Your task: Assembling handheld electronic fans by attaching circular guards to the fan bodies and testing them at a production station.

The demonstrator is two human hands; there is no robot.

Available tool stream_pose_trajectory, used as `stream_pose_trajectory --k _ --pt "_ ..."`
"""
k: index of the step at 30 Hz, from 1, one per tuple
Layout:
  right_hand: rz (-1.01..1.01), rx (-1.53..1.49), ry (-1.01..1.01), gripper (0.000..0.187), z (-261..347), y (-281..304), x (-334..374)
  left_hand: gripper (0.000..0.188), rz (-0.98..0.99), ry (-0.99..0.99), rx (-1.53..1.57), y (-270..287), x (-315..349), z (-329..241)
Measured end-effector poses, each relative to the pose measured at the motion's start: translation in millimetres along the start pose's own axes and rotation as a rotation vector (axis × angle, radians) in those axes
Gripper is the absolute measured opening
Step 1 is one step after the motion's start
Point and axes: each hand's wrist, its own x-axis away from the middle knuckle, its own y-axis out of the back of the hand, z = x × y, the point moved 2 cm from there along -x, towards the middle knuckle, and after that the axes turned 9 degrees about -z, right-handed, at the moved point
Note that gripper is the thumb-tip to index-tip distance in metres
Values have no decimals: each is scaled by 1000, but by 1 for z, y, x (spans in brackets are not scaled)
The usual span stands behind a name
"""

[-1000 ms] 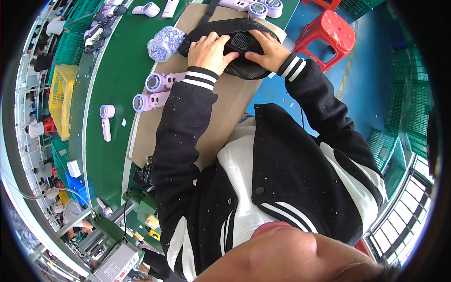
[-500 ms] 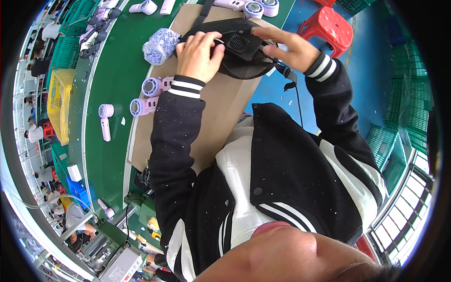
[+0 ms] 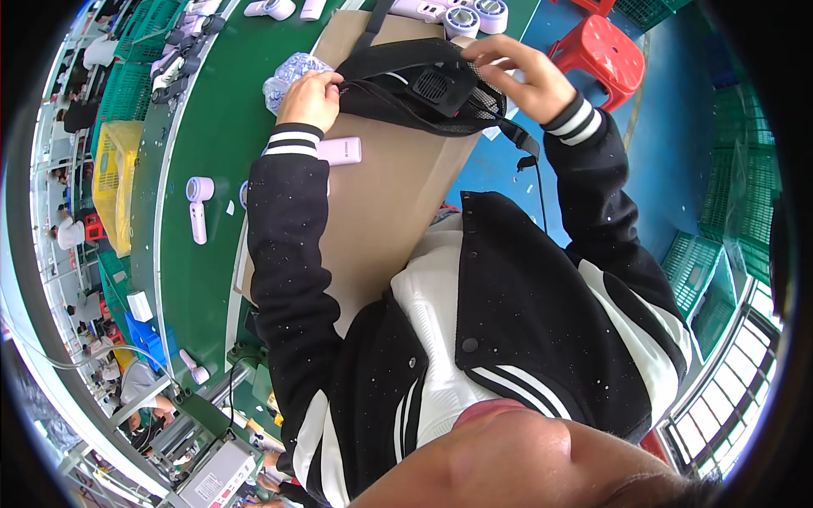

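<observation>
A black mesh bag (image 3: pixel 381 97) with straps lies unzipped at the far end of the brown cardboard. Inside its opening sits a flat black plastic unit (image 3: pixel 434 87) with a round slotted grille. My left hand (image 3: pixel 310 102) pinches the bag's left end between thumb and fingers. At the right end, my right hand (image 3: pixel 533 80) has its fingers bent over the bag's upper edge, beside the black unit. A strap with a buckle (image 3: pixel 518 135) hangs off the right side. Partly hidden behind my left hand is a clear bag of blue-and-white pieces (image 3: pixel 292 72).
Brown cardboard (image 3: pixel 381 203) covers part of the green table (image 3: pixel 199 279). Near my left cuff lies a lilac rectangular device (image 3: pixel 340 151). Lilac handheld fans (image 3: pixel 461 21) lie at the far edge, another fan (image 3: pixel 199 190) to the left. A red stool (image 3: pixel 603 55) stands right.
My left hand has moved left from the bag's middle to its left end. My right hand has drawn off the black unit to the bag's edge. The bag's opening looks wider.
</observation>
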Motion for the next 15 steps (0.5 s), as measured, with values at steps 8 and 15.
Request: stream_pose_trajectory --k 8,15 --pt "94 214 230 20 26 -73 -66 19 13 98 79 16 -1 6" --pt "302 388 90 20 -2 -173 -121 31 -114 99 517 23 0 8"
